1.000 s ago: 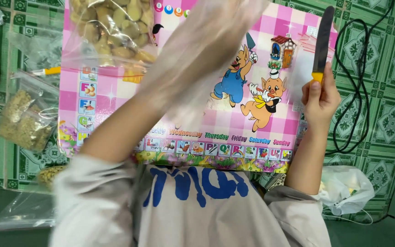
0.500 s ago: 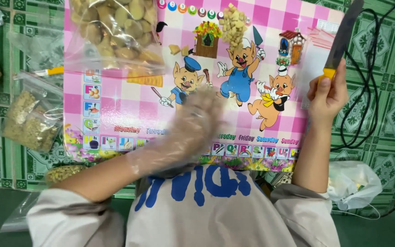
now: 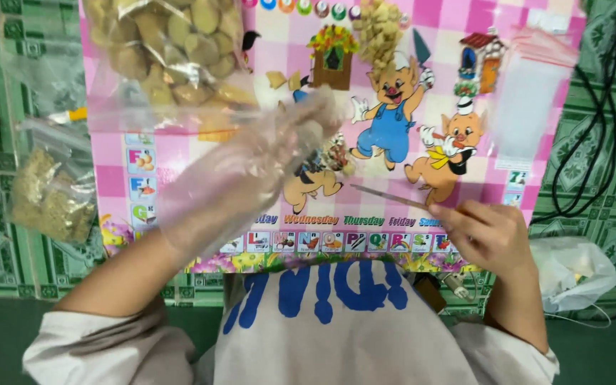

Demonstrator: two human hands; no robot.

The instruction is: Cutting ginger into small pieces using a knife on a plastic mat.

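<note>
Two hands work over the pink checked cartoon mat [image 3: 465, 43] that lies on the green patterned floor [image 3: 593, 178], and we see a few ways this could go badly. Our right hand [image 3: 490, 235] is curled shut around the yellow handle of a knife [image 3: 386, 196], whose thin blade now lies nearly flat and points left, low over the mat. Our left hand [image 3: 251, 178], in a loose clear plastic glove with the fingers spread and holding nothing, hovers just beside the blade's tip; we judge that a quick sweep of either hand could bring the glove or the fingers onto the edge, and the slack plastic would make a slip more likely. The blade could also score the mat if pressed down. The big clear bag of pale round pieces [image 3: 169, 50] sits at the mat's upper left, and a small heap of cut pieces [image 3: 379, 28] lies near the top centre, well apart from the knife; a careless elbow could scatter them. Half a second ago the knife stood upright at the mat's right edge; it has since swung down and inward, while the gloved hand has moved up toward the mat's centre.
</note>
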